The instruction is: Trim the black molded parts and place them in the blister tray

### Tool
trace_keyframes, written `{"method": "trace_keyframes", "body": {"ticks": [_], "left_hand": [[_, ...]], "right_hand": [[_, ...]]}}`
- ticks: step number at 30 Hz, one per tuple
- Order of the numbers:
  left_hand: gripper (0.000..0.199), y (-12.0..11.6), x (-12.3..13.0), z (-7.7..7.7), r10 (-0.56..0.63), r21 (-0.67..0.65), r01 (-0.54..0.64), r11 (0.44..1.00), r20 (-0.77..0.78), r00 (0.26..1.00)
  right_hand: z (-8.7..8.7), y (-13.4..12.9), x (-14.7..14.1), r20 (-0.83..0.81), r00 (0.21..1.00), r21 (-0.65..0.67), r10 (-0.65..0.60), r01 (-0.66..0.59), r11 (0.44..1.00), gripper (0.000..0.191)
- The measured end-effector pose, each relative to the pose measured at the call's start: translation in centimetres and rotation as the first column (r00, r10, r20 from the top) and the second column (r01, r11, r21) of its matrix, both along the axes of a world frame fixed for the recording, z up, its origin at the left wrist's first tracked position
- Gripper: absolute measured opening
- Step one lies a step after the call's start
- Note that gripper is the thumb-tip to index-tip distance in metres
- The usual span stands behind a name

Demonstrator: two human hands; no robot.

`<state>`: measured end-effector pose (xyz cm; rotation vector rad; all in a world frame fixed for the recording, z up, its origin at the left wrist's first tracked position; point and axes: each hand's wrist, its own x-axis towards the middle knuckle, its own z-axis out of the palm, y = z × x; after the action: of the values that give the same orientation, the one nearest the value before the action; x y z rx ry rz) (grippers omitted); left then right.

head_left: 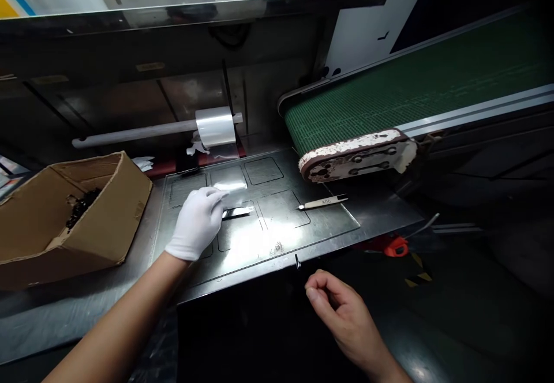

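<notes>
My left hand [197,221], in a white glove, is closed at the fingertips on one end of a small flat black piece with a shiny face [238,212]. It hangs low over a clear sheet with black rounded outlines [277,221] on the metal table. My right hand [344,314] is bare and curled in front of the table edge, thumb against fingers, with nothing visible in it. A pale pen-like tool marked A06 [324,202] lies on the sheet's right side. A tiny dark object [298,262] shows at the front edge.
An open cardboard box [101,221] with black parts [82,207] stands at left. Behind the sheet, a roll of film [215,126] sits on a horizontal rod [138,133]. A green conveyor belt [389,89] ends above the table's right side. A red-orange object [396,247] lies lower right.
</notes>
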<state>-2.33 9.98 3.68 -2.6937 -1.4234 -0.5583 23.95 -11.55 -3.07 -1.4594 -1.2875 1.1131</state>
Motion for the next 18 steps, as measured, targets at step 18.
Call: {"method": "trace_keyframes", "body": {"ticks": [18], "left_hand": [[0.033, -7.6, 1.5, -0.7, -0.133, -0.073, 0.124, 0.990, -0.140, 0.981]], "right_hand": [[5.0, 1.9, 2.4, 0.264, 0.964, 0.168, 0.003, -0.049, 0.985, 0.019]]}}
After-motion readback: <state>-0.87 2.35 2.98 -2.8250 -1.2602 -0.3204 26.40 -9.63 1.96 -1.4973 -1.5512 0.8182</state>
